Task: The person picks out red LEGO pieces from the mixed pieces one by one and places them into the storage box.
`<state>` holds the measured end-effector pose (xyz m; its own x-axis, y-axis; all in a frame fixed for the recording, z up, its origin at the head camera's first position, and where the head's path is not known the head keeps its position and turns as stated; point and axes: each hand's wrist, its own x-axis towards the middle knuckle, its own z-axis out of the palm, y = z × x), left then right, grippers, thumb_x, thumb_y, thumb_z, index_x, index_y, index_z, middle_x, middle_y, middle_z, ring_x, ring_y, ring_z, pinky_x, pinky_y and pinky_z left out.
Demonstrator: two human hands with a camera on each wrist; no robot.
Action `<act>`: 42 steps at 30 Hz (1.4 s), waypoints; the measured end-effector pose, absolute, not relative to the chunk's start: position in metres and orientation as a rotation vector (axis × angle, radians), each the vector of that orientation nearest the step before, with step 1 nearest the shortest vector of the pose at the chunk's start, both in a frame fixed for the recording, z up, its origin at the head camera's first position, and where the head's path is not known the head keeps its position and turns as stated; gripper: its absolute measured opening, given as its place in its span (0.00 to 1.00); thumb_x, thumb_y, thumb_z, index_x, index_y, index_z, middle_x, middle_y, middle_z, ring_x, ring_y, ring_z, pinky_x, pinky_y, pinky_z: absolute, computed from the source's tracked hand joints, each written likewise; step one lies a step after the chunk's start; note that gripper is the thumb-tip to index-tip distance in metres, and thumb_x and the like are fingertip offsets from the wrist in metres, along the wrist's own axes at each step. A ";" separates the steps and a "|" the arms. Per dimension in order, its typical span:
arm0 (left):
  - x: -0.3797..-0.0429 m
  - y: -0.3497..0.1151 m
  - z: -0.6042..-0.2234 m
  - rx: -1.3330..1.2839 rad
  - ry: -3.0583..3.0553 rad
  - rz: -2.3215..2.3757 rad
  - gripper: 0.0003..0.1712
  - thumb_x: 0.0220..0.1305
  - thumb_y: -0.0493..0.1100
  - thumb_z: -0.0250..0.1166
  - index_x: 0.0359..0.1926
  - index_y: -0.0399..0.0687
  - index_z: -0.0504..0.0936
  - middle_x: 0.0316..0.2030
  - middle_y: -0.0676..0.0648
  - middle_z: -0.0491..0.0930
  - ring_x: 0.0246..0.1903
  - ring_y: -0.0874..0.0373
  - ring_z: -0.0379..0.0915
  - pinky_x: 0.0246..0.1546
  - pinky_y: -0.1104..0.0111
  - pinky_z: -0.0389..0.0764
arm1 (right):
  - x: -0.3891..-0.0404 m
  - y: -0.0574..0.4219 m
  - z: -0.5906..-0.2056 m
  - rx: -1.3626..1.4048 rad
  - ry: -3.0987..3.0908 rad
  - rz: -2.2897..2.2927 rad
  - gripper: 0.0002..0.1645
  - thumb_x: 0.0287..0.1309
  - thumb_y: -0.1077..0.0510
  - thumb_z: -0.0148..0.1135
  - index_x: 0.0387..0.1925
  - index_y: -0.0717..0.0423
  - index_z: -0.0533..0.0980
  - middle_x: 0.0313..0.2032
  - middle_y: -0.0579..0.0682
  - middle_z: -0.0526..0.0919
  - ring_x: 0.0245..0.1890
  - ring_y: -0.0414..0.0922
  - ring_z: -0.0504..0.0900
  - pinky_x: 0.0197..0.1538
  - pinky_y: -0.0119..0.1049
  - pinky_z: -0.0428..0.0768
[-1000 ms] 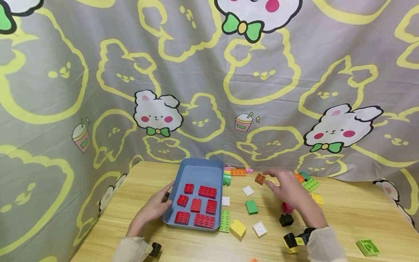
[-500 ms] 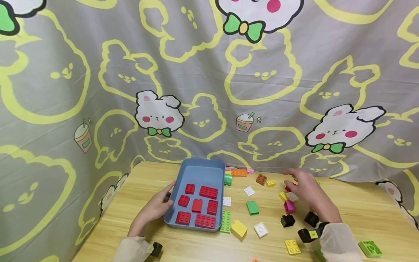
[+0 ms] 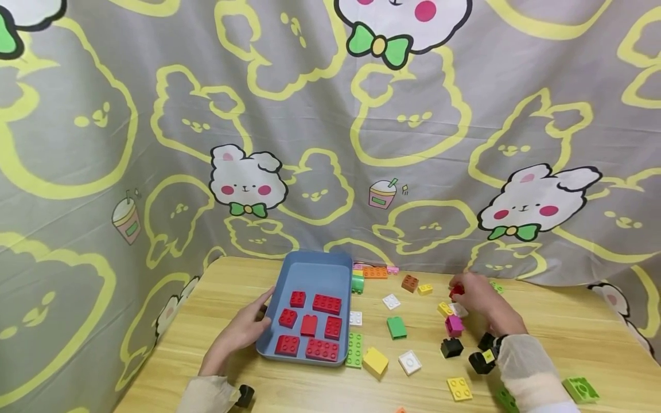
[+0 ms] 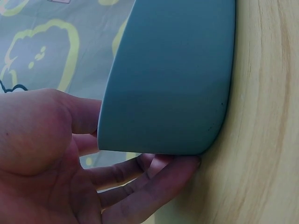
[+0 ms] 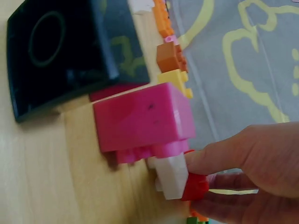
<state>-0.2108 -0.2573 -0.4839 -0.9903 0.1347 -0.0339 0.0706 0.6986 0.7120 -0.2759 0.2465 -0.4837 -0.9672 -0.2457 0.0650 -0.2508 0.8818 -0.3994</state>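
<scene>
My left hand (image 3: pixel 241 326) grips the left side of a blue-grey tray (image 3: pixel 319 269); in the left wrist view its thumb goes over the rim and its fingers curl against the outer wall (image 4: pixel 168 84). Several red toy building bricks (image 3: pixel 326 304) lie inside, studs mostly up. At the back right of the table, my right hand (image 3: pixel 480 298) pinches another red brick (image 3: pixel 457 291) between thumb and fingers. The right wrist view shows this red brick (image 5: pixel 196 187) partly hidden behind a white brick (image 5: pixel 172 177) and a magenta brick (image 5: pixel 140 121).
Loose bricks are scattered right of the tray: green (image 3: pixel 396 327), yellow (image 3: pixel 375 362), white (image 3: pixel 410 362), brown (image 3: pixel 410 283) and black (image 3: pixel 451 347) among them. A light green brick (image 3: pixel 354 350) lies along the tray's right side. A patterned curtain (image 3: pixel 310 132) hangs behind the table.
My right hand has moved right from beside the brown brick, then down to the red brick, which its fingers now pinch. The left hand stays at the tray.
</scene>
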 end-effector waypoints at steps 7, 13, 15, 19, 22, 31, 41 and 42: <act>-0.209 -0.259 -0.484 0.173 2.815 1.189 0.38 0.63 0.28 0.57 0.74 0.40 0.60 0.46 0.35 0.77 0.41 0.47 0.73 0.43 0.52 0.79 | -0.276 0.246 -0.482 0.350 -3.065 0.667 0.12 0.51 0.68 0.67 0.40 0.69 0.82 0.34 0.61 0.82 0.32 0.53 0.79 0.37 0.52 0.81; -0.209 -0.260 -0.484 0.178 2.815 1.188 0.38 0.64 0.28 0.57 0.74 0.41 0.60 0.46 0.34 0.77 0.41 0.48 0.73 0.43 0.52 0.79 | -0.273 0.241 -0.476 0.328 -3.051 0.657 0.16 0.52 0.66 0.68 0.44 0.71 0.81 0.37 0.63 0.83 0.34 0.53 0.79 0.40 0.54 0.82; -0.209 -0.260 -0.484 0.181 2.819 1.185 0.38 0.63 0.28 0.57 0.74 0.40 0.60 0.45 0.34 0.77 0.40 0.48 0.73 0.43 0.52 0.79 | -0.273 0.238 -0.473 0.301 -3.045 0.670 0.18 0.53 0.64 0.69 0.45 0.70 0.81 0.38 0.62 0.83 0.35 0.53 0.79 0.41 0.54 0.82; -0.209 -0.259 -0.483 0.185 2.825 1.181 0.38 0.63 0.28 0.57 0.74 0.40 0.60 0.45 0.34 0.77 0.40 0.48 0.73 0.42 0.52 0.79 | -0.272 0.230 -0.464 0.328 -2.995 0.672 0.17 0.53 0.62 0.69 0.44 0.68 0.82 0.38 0.61 0.84 0.36 0.53 0.80 0.42 0.54 0.82; -0.209 -0.258 -0.483 0.182 2.825 1.181 0.38 0.63 0.28 0.57 0.74 0.40 0.60 0.45 0.34 0.77 0.40 0.48 0.73 0.42 0.52 0.80 | -0.271 0.223 -0.456 0.411 -2.929 0.631 0.13 0.53 0.62 0.70 0.40 0.67 0.83 0.35 0.58 0.85 0.34 0.53 0.81 0.39 0.53 0.82; -0.208 -0.257 -0.482 0.169 2.812 1.184 0.38 0.64 0.28 0.57 0.74 0.40 0.60 0.45 0.34 0.76 0.40 0.48 0.73 0.43 0.52 0.79 | -0.271 0.190 -0.445 0.620 -2.776 0.663 0.11 0.52 0.62 0.70 0.38 0.62 0.84 0.36 0.57 0.85 0.34 0.52 0.81 0.36 0.49 0.82; -0.208 -0.257 -0.481 0.166 2.806 1.185 0.38 0.64 0.28 0.57 0.74 0.40 0.60 0.46 0.34 0.76 0.41 0.47 0.73 0.44 0.51 0.79 | -0.279 0.141 -0.448 0.782 -2.706 0.720 0.11 0.49 0.66 0.71 0.37 0.63 0.83 0.33 0.53 0.86 0.32 0.47 0.83 0.35 0.44 0.83; -0.208 -0.257 -0.481 0.167 2.806 1.184 0.38 0.64 0.28 0.57 0.75 0.40 0.60 0.46 0.34 0.76 0.41 0.47 0.73 0.44 0.51 0.79 | -0.280 0.136 -0.448 0.788 -2.707 0.729 0.10 0.49 0.66 0.71 0.37 0.63 0.83 0.32 0.53 0.86 0.31 0.47 0.82 0.35 0.43 0.84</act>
<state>-0.2077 -0.2573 -0.4808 -0.9898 0.1360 -0.0412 0.0653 0.6931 0.7179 -0.2800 0.1359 -0.4477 -0.8293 -0.4393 0.3454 -0.5533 0.7320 -0.3975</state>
